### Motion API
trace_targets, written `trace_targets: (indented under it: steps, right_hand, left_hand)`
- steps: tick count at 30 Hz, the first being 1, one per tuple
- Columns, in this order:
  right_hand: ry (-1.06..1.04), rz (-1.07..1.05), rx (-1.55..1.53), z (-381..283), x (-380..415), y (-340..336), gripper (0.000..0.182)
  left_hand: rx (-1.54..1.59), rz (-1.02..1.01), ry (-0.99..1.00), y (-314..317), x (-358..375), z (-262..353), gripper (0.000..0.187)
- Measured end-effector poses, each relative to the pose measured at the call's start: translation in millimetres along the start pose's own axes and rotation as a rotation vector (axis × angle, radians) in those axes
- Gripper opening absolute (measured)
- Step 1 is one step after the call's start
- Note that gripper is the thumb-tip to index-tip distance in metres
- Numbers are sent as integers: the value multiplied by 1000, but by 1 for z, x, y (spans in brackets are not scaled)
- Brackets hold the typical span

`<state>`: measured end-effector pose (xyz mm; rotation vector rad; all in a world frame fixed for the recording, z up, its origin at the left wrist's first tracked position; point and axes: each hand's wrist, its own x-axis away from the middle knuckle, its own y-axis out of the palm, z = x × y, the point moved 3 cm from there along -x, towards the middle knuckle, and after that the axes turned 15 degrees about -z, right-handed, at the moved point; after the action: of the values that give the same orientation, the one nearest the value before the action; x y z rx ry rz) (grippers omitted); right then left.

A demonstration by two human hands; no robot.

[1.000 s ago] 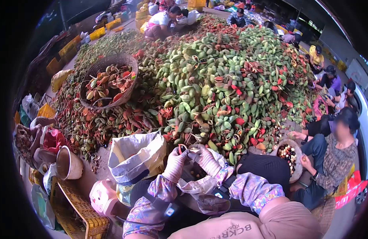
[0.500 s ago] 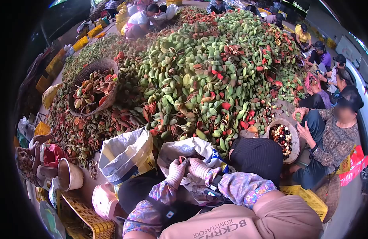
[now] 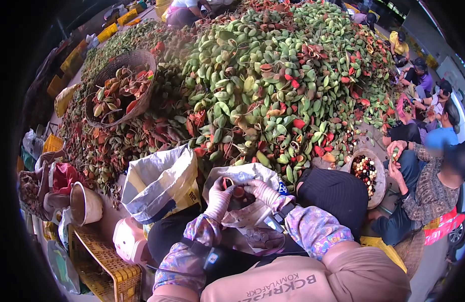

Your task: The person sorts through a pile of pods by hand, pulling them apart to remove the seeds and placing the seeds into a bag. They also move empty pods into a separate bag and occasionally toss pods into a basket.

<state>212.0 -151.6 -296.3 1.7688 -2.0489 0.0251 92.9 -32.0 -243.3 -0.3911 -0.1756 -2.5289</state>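
Both hands are over an open white sack (image 3: 260, 171) between my knees. My left hand (image 3: 220, 196) is wrapped in pale cloth and closed round a reddish pod piece (image 3: 227, 183). My right hand (image 3: 261, 193), also wrapped, is closed close beside it, its fingertips at another reddish-brown pod piece (image 3: 238, 192). Dark contents show below the hands inside the sack, too small to make out. Beyond the sack rises a large heap of green and red pods (image 3: 252, 90).
A second open sack (image 3: 162, 176) stands left of mine. A wicker basket of pods (image 3: 151, 95) rests on the heap. At right, a co-worker (image 3: 428, 186) sits by a bowl of dark and pale seeds (image 3: 381, 196). Yellow crates (image 3: 99, 251) and a bucket (image 3: 94, 204) are at lower left.
My hands have moved up and slightly apart, and two reddish pod pieces now show between them. The view has shifted a little.
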Motion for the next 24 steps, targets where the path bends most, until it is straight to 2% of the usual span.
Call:
trace_targets:
  steps: [1,2,4,5,6,8,9,11,12,14,16,18,19,20,22,24]
  right_hand:
    - [-191,59,82,-4,-4,-4,23]
    - [-186,59,84,-2,-9,-5,23]
    - [-322,55,-502,4,-18,-7,30]
    - [-312,13,-549,1,-16,-4,33]
    - [-353,-34,-345,-7,-9,2,32]
    - [-396,74,-169,-2,-14,8,32]
    - [-394,74,-169,-13,-9,14,32]
    - [-344,9,-456,-31,1,26,32]
    - [-345,7,-454,-34,2,31,32]
    - [-394,190,-89,-46,10,37,36]
    - [-433,130,-78,-55,17,46,41]
    - [-390,170,47,-68,26,57,45]
    - [-380,181,301,-79,32,60,46]
    - [-458,162,289,-78,31,64,43]
    - [-377,172,535,-76,30,63,39]
    - [-287,60,554,-79,28,59,36]
  left_hand:
    - [-62,-18,-80,-3,0,-3,53]
    - [-58,-18,-82,-2,2,2,53]
    - [-249,-84,-145,5,7,10,51]
    - [-230,-146,-127,11,9,12,47]
    - [-319,-213,-31,17,11,16,41]
    - [-12,-359,31,29,18,22,32]
    - [-10,-358,30,29,23,30,32]
    - [95,-424,-25,28,29,43,26]
    - [95,-422,-23,28,29,42,26]
    - [226,-353,-59,24,29,38,28]
    - [257,-324,-115,18,30,35,28]
    - [443,-288,-131,12,22,17,28]
    - [490,-246,-133,9,18,10,28]
    - [491,-240,-129,7,17,8,28]
    - [509,-244,-208,6,17,3,29]
    - [349,-226,-273,6,23,18,33]
